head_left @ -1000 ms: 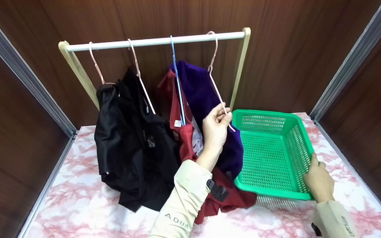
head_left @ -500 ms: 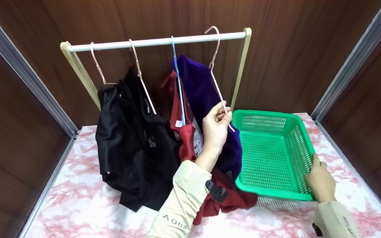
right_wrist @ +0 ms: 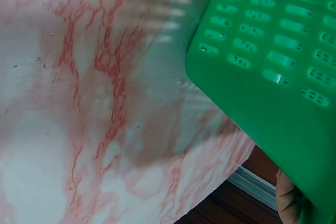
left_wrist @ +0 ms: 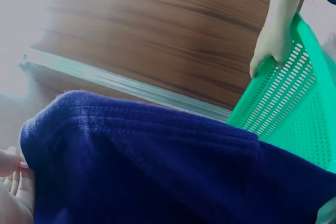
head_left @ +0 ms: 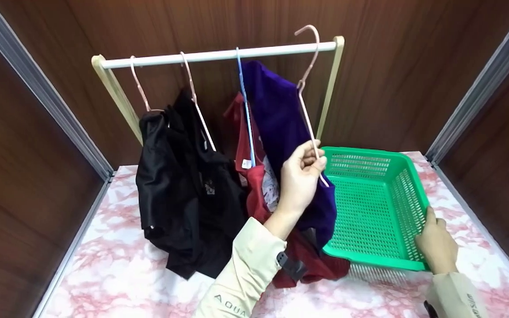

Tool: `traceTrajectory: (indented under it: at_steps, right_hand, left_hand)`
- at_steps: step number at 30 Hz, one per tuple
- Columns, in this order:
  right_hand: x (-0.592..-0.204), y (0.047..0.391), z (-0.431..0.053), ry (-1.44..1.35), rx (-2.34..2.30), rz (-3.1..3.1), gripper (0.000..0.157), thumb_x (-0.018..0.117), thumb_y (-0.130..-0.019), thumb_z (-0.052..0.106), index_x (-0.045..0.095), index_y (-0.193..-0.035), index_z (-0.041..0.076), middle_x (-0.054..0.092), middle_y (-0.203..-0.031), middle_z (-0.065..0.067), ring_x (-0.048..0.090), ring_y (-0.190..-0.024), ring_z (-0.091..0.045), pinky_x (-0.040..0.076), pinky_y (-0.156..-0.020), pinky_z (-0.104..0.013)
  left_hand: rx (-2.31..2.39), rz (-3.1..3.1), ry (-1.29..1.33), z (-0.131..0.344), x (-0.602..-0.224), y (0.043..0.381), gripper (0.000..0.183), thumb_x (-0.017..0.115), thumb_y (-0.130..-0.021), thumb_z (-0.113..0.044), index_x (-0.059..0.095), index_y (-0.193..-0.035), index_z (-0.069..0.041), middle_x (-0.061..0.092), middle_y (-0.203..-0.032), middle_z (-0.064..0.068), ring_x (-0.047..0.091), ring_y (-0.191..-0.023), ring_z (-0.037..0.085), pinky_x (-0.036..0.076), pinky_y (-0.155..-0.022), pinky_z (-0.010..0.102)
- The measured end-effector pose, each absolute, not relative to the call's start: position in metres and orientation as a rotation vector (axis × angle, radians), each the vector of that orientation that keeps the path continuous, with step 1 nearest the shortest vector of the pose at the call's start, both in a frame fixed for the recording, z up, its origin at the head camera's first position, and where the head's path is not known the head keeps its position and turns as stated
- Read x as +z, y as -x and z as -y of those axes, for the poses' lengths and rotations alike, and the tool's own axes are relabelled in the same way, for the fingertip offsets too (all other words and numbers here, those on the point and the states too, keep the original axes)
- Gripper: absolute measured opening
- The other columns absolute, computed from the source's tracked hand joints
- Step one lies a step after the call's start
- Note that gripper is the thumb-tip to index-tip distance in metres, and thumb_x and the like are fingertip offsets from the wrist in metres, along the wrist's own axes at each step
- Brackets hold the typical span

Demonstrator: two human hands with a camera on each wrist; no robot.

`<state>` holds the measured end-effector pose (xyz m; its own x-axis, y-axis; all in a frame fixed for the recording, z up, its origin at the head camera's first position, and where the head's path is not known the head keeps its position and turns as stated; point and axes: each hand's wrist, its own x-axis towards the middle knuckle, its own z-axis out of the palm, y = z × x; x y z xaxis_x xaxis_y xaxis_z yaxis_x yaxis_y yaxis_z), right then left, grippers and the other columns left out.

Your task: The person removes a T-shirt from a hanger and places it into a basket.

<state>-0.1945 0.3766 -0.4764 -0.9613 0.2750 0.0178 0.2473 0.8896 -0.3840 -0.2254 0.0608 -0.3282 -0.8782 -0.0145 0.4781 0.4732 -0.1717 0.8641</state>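
Note:
My left hand (head_left: 301, 176) pinches the lower side of a pink hanger (head_left: 307, 119) between thumb and fingers. A dark purple garment (head_left: 276, 106) hangs on that hanger, and its stitched edge fills the lower left wrist view. The hanger's hook rises above the rack's white bar (head_left: 272, 51). At the right, my right hand (head_left: 438, 243) grips the right rim of a green plastic basket (head_left: 380, 261). In the right wrist view, the basket's wall (right_wrist: 257, 98) hides most of that hand, leaving some fingers (right_wrist: 286, 198) visible.
Left of the purple garment, a red garment (head_left: 254, 185) hangs on a blue hanger (head_left: 245, 101), its lower part lying on the marbled tabletop (head_left: 117, 260). Black garments (head_left: 166, 176) hang on two more pink hangers. Brown panels (head_left: 396, 88) enclose the back and sides.
The left hand has lifted the pink hanger with the purple garment, its hook rising off the bar and shifting right. The right hand keeps its grip on the basket; the whole view has shifted slightly.

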Motion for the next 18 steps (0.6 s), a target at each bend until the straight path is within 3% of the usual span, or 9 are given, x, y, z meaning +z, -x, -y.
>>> traceTrajectory:
  at_steps: [8, 18]
  right_hand:
    - [-0.474, 0.192, -0.379, 0.426, 0.587, 2.983, 0.078, 0.047, -0.081, 0.003, 0.008, -0.148, -0.008, 0.032, -0.126, -0.046, 0.049, -0.098, -0.060, 0.045, -0.067, -0.059]
    - [-0.473, 0.193, -0.379, 0.444, 0.579, 2.994, 0.077, 0.046, -0.082, 0.003, 0.007, -0.149, -0.007, 0.031, -0.128, -0.045, 0.048, -0.101, -0.061, 0.045, -0.070, -0.061]
  left_hand:
    - [-2.218, 1.838, 0.612, -0.056, -0.338, 0.205, 0.031, 0.062, -0.083, 0.008, 0.055, -0.113, 0.012, 0.062, -0.095, 0.030, 0.056, -0.076, 0.000, 0.052, -0.072, 0.015]
    - [-2.214, 1.974, 0.734, -0.040, -0.353, 0.183, 0.043, 0.064, -0.081, 0.009, 0.053, -0.122, 0.007, 0.061, -0.093, 0.030, 0.057, -0.073, -0.001, 0.053, -0.073, 0.017]
